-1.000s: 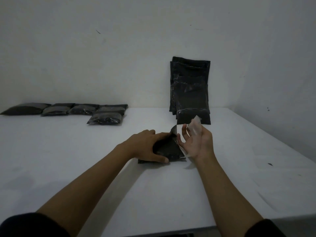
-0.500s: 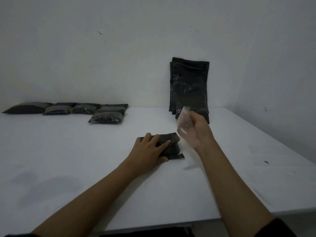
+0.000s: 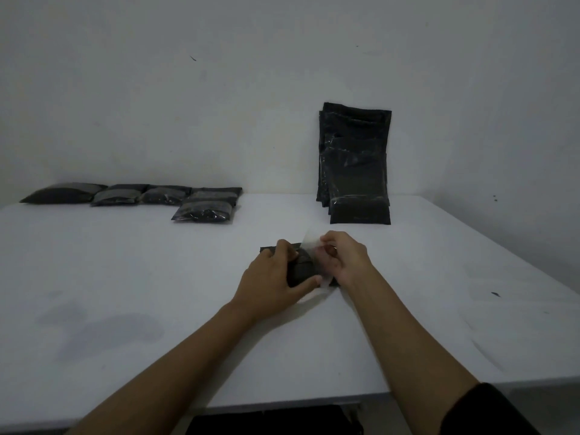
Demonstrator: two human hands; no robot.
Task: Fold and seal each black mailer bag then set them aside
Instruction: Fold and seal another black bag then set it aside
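Table point(image 3: 125, 277): white, broad, running to the wall on the far side and to a near edge just below the forearms. There is plenty of bare surface left and right of the work, so I'd judge either hand can sweep sideways freely.
Unsealed stack point(image 3: 356, 158): flat black mailers leaning upright against the wall, beyond the hands and a little right. Near enough to knock, I think, if the right hand pulls up and away carelessly.
Finished row point(image 3: 131, 196): sealed, puffy bags lying along the far left by the wall, one point(image 3: 204, 211) set nearer than the rest. The path leftward to them looks open.
Mailer bag in hand point(image 3: 303, 270): folded small, flat on the table at centre, between the two hands.
Left hand point(image 3: 273, 277): presses the bag down, fingers over its far edge and thumb along the near side, clamping the fold.
Right hand point(image 3: 343, 259): fingers curled, pinching a pale translucent strip point(image 3: 312, 241) that stands up from the bag's right part.
Step, as I read it: the strip looks like a seal liner or tape; which, I cannot tell.
Doing it well: keep the left hand's weight on the fold so it doesn't spring, keep the strip low and steady along the flap, then rub the seam flat before sliding the bag left.
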